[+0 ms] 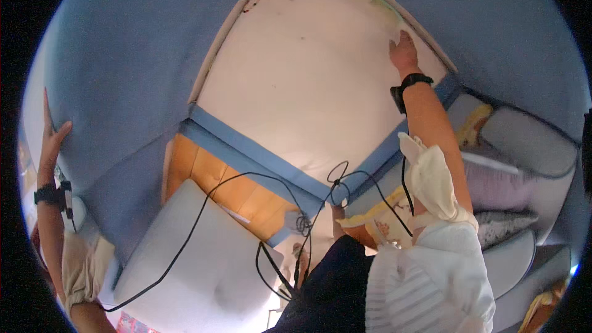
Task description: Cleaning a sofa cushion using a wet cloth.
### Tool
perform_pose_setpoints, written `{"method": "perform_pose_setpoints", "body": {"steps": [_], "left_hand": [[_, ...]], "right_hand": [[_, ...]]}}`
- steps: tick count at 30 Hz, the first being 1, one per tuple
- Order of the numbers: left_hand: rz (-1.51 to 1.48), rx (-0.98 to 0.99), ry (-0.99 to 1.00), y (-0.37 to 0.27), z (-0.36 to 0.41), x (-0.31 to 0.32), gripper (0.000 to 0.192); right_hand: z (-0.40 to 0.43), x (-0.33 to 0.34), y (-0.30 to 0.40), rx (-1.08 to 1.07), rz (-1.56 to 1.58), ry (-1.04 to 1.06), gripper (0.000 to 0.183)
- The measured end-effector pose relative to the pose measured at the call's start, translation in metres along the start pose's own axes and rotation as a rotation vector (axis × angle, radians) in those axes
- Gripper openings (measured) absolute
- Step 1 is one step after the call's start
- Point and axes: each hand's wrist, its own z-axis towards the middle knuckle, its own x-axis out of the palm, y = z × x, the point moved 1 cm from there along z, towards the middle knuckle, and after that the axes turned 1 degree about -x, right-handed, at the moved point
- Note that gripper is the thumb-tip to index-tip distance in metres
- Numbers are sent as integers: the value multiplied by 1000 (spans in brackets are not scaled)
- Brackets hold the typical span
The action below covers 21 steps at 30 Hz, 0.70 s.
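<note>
A white flat surface (296,78) with a blue front edge (259,143) fills the middle, set into a corner of blue walls. My right hand (404,51) is over its right side, near a greenish stain (386,7), with thumb and fingers apart. Whether it touches the surface, I cannot tell. My left hand (53,136) is raised at the far left, fingers spread beside the blue wall (115,64); contact is unclear. Neither hand holds anything. Black wristbands are on both wrists. A thin beaded strand (253,4) lies by the far left trim.
Black cables (203,208) loop across the view before me. Below the surface, wooden boards (208,166) show behind a large pale panel or cushion (199,249). At right, shelves or compartments hold a grey rounded bag or cushion (529,141) and folded fabric (504,189). My bare feet show below.
</note>
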Motion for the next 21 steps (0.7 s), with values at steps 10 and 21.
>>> {"method": "perform_pose_setpoints", "body": {"steps": [10,21], "left_hand": [[-115,-248,-13,-4,-46,-16,108],[-123,-247,-45,-16,-50,-24,112]], "right_hand": [[65,10,29,-157,-960,-134,42],[87,-8,35,-233,-1064,-144,29]]}}
